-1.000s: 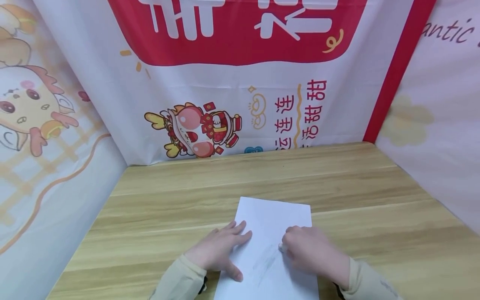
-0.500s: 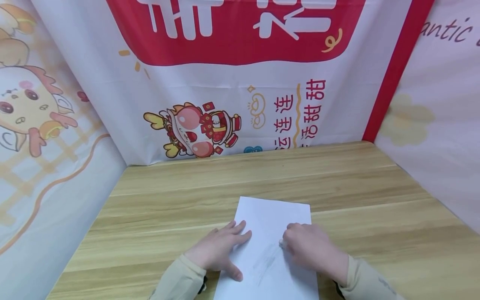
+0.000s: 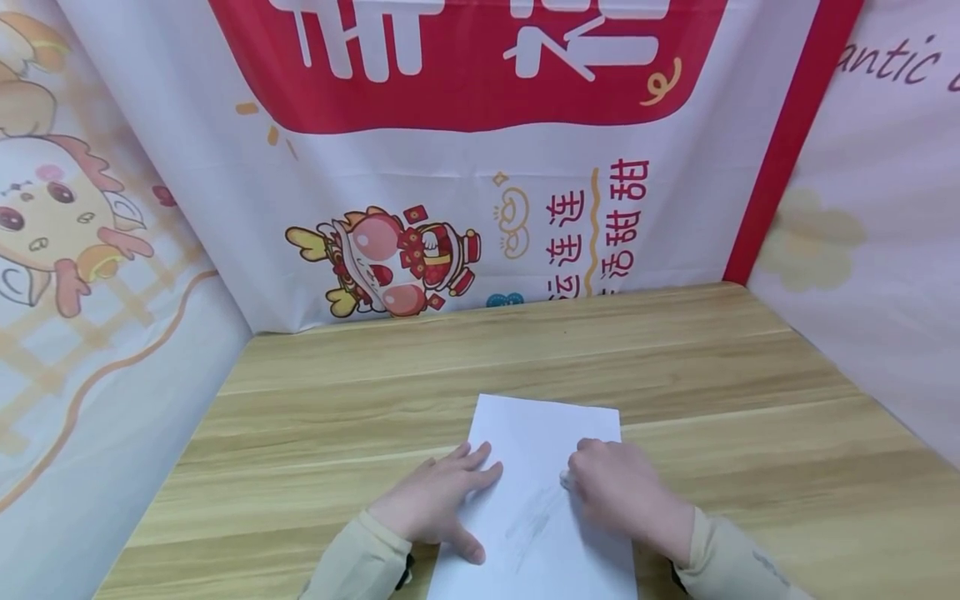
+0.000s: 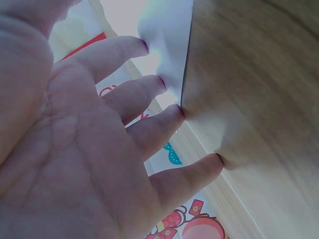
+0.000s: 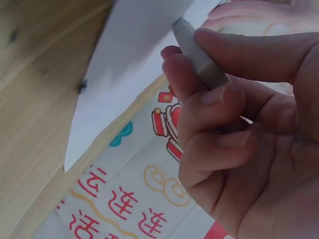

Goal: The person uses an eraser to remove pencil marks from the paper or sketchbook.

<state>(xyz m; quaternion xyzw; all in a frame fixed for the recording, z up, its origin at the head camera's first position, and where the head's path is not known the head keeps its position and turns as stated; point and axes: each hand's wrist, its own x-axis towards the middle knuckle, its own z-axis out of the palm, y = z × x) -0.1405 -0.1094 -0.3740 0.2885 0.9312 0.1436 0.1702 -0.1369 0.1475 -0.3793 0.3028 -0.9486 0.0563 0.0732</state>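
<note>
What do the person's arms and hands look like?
The left hand and right hand are bare, with no gloves or rings showing. The left sleeve and right sleeve are long and pale beige. Grey marks show on the right one. Something black peeks out beneath each cuff.

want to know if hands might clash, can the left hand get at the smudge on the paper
Probably yes: the left hand touches the paper left of the smudge, and nothing stands between them. The right hand, holding a pale stick, is close on the other side, so they might bump.
</note>
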